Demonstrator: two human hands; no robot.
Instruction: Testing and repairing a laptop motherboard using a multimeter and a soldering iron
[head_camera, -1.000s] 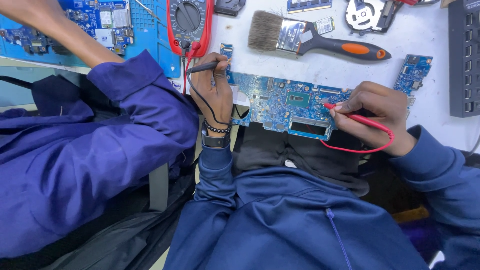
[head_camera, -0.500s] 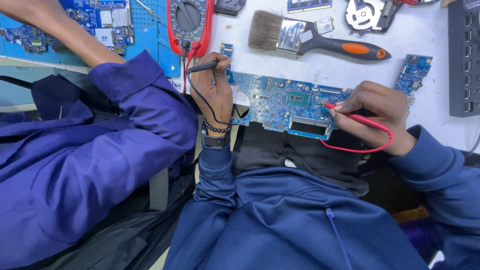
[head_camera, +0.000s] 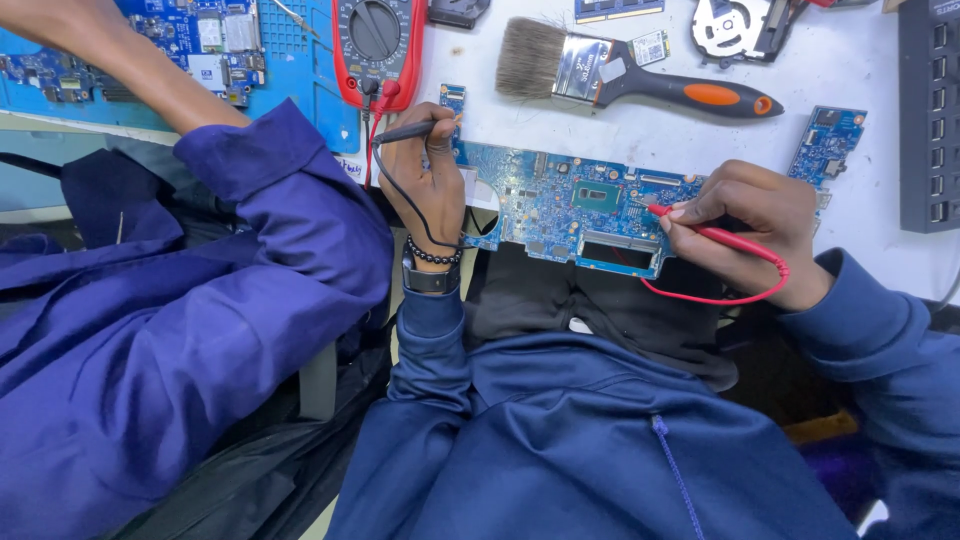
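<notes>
A long blue circuit board (head_camera: 570, 205) lies at the near edge of the white table. My left hand (head_camera: 425, 175) grips a black test probe (head_camera: 405, 131) whose tip rests on the board's left end. My right hand (head_camera: 755, 225) pinches a red test probe (head_camera: 695, 228), its tip touching the board's right part near a dark chip (head_camera: 592, 197). Both probe leads run back to a red multimeter (head_camera: 375, 45) with a round dial at the table's far left.
A wide brush (head_camera: 600, 75) with a black and orange handle lies behind the board. A small blue board (head_camera: 828, 140) sits at right, a black box (head_camera: 928, 110) beyond it. A co-worker's blue sleeve (head_camera: 200, 290) and forearm (head_camera: 140, 75) reach over a blue mat at left.
</notes>
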